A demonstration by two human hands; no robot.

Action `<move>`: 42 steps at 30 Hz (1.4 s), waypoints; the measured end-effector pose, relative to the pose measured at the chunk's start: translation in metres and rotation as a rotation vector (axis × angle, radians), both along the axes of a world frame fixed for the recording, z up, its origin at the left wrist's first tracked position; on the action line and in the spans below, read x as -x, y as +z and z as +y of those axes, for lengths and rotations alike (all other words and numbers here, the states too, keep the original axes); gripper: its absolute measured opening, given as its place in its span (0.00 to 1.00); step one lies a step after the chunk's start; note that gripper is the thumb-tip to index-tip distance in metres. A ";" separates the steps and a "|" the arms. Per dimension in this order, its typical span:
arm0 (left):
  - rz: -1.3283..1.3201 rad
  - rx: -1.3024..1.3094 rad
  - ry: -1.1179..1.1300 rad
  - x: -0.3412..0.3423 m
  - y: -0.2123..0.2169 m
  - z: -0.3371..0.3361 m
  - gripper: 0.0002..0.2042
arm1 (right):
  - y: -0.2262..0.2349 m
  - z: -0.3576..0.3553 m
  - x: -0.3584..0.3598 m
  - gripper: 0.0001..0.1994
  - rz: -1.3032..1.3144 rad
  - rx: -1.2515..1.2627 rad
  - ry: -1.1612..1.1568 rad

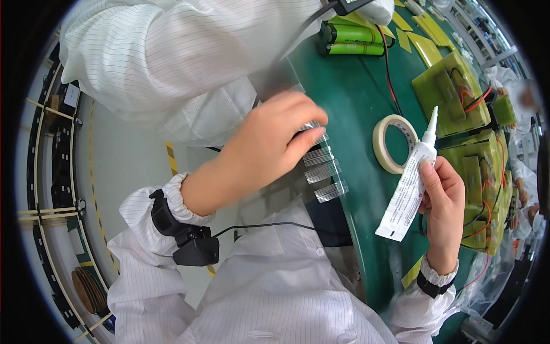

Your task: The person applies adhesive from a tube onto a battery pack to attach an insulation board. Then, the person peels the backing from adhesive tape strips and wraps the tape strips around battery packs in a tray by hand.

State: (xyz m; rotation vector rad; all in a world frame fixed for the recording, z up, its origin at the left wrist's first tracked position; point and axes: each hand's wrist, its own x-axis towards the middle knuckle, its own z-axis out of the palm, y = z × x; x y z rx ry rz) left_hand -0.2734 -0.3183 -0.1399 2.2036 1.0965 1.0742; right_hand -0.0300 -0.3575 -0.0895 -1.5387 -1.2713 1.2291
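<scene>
My right hand (442,202) is closed around a white glue tube (405,198), its pointed nozzle aimed up and its flat crimped end down. Over the table's left edge, my left hand (272,135) has its thumb and fingers pinched together on a small silvery, finely striped strip (311,125). Below it, several similar short strips (322,172) lie in a row along the edge, overhanging it. A roll of cream masking tape (380,141) is on the table just left of the tube, partly hidden behind it.
Green cylindrical battery packs (356,41) with red and black wires lie at the table's far end. Yellow-green wrapped blocks (450,94) with wires stand along the right. A person's striped white sleeve (189,63) reaches across at the upper left. Shelving (63,189) stands beyond the floor.
</scene>
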 end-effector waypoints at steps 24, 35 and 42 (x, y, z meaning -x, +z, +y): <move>-0.484 0.378 -0.203 -0.033 0.051 0.154 0.18 | -0.004 0.130 -0.006 0.16 0.782 0.112 0.443; -0.369 0.434 0.097 -0.026 0.045 0.139 0.20 | -0.043 0.173 0.028 0.13 0.542 -0.246 0.415; -0.529 0.516 0.015 -0.029 0.042 0.140 0.21 | -0.050 0.201 0.046 0.10 0.262 -0.555 0.327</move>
